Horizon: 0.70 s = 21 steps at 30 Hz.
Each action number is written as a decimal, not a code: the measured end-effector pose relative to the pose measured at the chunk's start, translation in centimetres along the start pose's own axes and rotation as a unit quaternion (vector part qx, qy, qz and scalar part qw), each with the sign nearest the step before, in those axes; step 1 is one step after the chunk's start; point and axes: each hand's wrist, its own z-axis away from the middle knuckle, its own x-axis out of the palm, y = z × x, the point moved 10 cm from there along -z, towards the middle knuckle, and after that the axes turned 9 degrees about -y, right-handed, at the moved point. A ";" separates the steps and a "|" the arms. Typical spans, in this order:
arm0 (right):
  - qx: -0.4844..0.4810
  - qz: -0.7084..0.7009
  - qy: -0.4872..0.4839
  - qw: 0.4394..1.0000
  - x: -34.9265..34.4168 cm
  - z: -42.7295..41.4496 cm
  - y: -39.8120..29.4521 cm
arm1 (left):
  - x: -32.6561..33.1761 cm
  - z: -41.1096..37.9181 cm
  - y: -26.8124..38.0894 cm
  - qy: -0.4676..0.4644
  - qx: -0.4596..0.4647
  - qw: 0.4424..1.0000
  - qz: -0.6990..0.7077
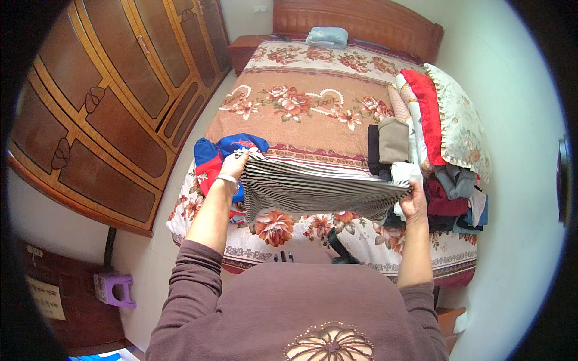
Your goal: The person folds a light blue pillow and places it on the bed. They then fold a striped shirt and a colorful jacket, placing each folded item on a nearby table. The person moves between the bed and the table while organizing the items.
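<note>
A black-and-white striped garment (316, 182) is stretched sideways between my two hands above the near part of the bed. My left hand (234, 165) grips its left corner, and a white bangle (228, 179) circles that wrist. At the opposite corner, my right hand (414, 203) pinches the cloth. Under and beyond my left hand lies a crumpled blue and red garment (239, 143). Close to my right hand are a white cloth (405, 170), a folded beige garment (393, 142) and a black folded garment (374, 149).
The bed (289, 131) wears a floral cover. Along its right side sit a ruffled pillow (460, 122), red bedding (422, 113) and piled clothes (447, 203). A folded light-blue towel (327, 37) lies near the headboard (356, 20). Wooden wardrobes (126, 90) and a purple stool (115, 289) stand left.
</note>
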 end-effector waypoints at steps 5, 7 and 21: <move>0.054 0.029 0.026 0.998 -1.8 2.3 1.6 | 0.6 1.8 1.2 0.041 -0.021 0.996 -0.076; 0.038 0.016 0.046 0.998 -0.8 3.2 1.0 | -0.4 1.8 1.1 0.023 -0.041 0.985 -0.165; -0.083 0.184 0.037 0.979 -2.0 3.0 -4.0 | -8.0 1.0 2.4 0.309 0.101 0.898 -0.295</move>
